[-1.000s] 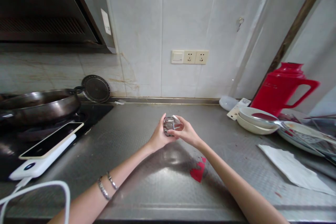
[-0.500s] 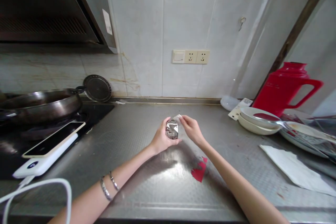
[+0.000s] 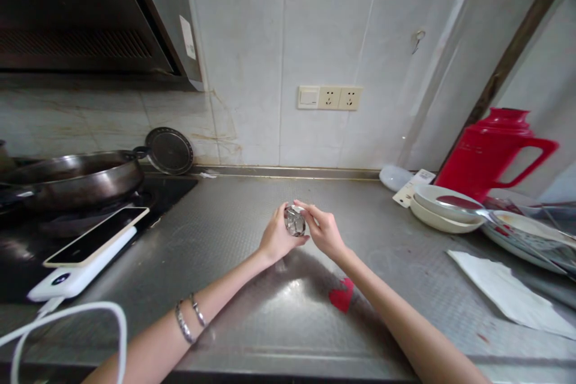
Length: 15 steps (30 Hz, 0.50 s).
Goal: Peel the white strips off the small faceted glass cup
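A small round container (image 3: 295, 222), clear and silvery with bright reflections, is held over the counter. My left hand (image 3: 278, 239) wraps around its left side and underside, fingers closed on it. At its upper right edge, my right hand (image 3: 324, 231) has its fingertips pinched on a bit of clear film (image 3: 297, 208) at the container's top; most of the film is hidden by the fingers. A torn red scrap (image 3: 342, 296) lies on the metal counter (image 3: 252, 336) below, beside my right forearm.
At left are a pan (image 3: 90, 177) on the stove, a phone (image 3: 96, 237) and a white power bank (image 3: 67, 279) with its cable. To the right stand stacked bowls (image 3: 445, 216), a red thermos jug (image 3: 483, 156) and a white paper sheet (image 3: 504, 288).
My right hand has moved left against the container; the film that stretched out between its fingers and the container is now mostly covered. My left hand keeps its hold.
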Motion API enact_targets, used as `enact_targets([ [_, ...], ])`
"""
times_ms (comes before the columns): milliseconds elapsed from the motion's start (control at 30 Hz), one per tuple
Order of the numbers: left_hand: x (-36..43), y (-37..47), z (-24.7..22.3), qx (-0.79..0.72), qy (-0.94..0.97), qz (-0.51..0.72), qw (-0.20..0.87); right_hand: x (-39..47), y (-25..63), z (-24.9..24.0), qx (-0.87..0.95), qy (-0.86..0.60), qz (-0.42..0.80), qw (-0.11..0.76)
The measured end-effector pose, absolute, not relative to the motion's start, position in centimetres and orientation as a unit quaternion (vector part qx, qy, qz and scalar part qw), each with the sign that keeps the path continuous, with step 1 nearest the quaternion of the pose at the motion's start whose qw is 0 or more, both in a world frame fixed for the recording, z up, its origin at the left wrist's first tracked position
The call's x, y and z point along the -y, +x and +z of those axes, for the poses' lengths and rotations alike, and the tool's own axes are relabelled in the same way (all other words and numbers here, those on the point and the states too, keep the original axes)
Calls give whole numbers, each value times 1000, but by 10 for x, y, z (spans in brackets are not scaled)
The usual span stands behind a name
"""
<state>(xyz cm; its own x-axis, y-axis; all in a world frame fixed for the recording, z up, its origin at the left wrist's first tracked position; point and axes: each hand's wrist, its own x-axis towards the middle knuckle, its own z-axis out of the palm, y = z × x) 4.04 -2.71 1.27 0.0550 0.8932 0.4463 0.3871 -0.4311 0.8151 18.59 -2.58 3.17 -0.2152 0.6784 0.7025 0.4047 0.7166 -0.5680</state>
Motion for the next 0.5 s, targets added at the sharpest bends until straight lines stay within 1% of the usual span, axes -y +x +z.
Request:
enact_targets([
  [133, 21, 43, 8, -473, 656, 509, 295, 25, 185, 28, 808, -289, 40, 512],
  [233, 17, 44, 3, -458, 646, 522, 315, 26, 187, 32, 827, -260, 16, 498],
  [333, 16, 44, -1, -461, 643, 526, 311, 27, 189, 37, 798, -281, 43, 531],
  [433, 23, 44, 1, -478, 664, 503, 279, 23, 191, 39, 705, -365, 97, 601],
  [500, 29, 44, 5, -478, 688, 483, 257, 19, 193, 37, 662, -400, 130, 620],
])
